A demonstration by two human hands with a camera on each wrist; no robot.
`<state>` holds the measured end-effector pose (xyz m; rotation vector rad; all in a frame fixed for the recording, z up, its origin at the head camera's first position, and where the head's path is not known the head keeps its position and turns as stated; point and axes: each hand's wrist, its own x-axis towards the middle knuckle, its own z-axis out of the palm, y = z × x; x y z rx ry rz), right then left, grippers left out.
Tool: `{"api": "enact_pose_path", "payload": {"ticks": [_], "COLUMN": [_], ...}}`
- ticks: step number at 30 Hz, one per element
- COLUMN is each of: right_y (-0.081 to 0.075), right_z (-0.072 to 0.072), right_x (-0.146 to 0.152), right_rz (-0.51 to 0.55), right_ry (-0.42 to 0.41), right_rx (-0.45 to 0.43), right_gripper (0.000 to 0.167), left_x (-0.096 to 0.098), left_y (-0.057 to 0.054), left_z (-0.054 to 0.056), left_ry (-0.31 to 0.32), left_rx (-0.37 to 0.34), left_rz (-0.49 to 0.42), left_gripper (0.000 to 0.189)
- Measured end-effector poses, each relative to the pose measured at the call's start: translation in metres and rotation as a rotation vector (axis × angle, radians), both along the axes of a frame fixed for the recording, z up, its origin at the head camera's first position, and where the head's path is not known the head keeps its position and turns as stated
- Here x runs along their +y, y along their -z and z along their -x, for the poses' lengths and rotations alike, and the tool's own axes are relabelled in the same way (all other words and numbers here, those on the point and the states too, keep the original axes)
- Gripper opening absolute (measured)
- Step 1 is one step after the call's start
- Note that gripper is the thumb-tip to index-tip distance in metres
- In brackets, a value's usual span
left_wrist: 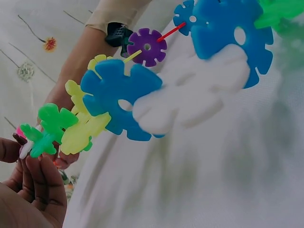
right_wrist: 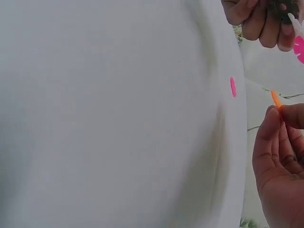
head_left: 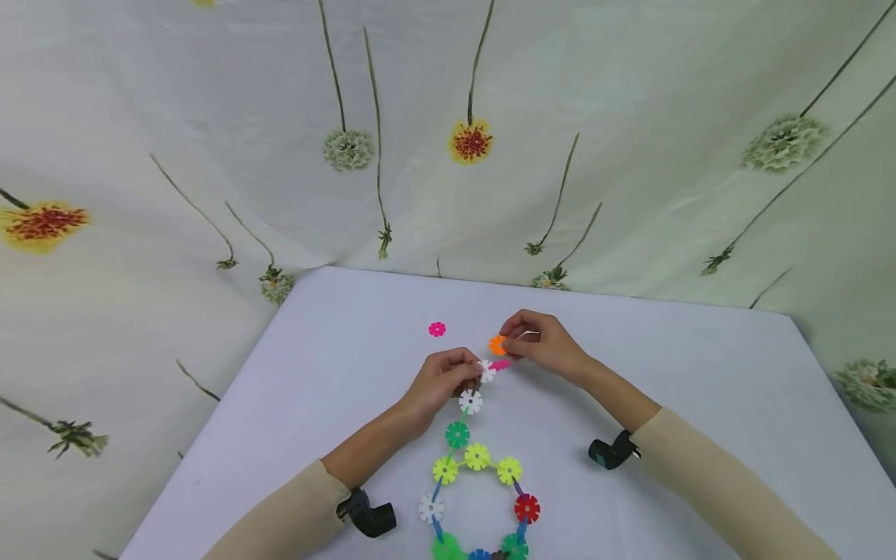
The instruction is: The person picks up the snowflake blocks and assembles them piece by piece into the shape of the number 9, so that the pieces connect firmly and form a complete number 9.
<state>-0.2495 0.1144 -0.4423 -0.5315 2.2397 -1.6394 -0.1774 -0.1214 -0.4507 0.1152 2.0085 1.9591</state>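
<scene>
Between the thumb and fingers of my right hand is an orange snowflake disc, standing edge-on in the right wrist view. My left hand pinches the far end of a chain of linked, notched plastic discs, beside a white disc. A pink disc is slotted into that end and points toward my right hand. Close by the left fingers in the right wrist view is a dark disc. The orange disc is just beyond the pink one, a small gap between them.
From the left hand the chain runs toward me through a green disc into a ring of yellow, red, blue, white and green discs, cut off by the head view's bottom edge. A loose pink disc lies farther back on the white table. Flower-printed cloth hangs behind.
</scene>
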Motion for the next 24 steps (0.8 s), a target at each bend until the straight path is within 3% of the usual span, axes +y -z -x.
{"api": "enact_pose_path", "payload": {"ticks": [12,24], "right_y": [-0.005,-0.007], "right_z": [-0.026,-0.035], "right_x": [0.029,0.031], "right_rz": [0.086,0.137], "right_ry": [0.052,0.064], "right_rx": [-0.124,-0.135], "right_gripper": [0.026,0.026], "left_x": [0.001,0.006], "left_y": [0.0,0.004], "left_z": [0.004,0.008], "left_ry": [-0.016,0.004], "left_rx": [0.005,0.001], "left_rz": [0.042,0.04], "left_gripper": [0.02,0.02]}}
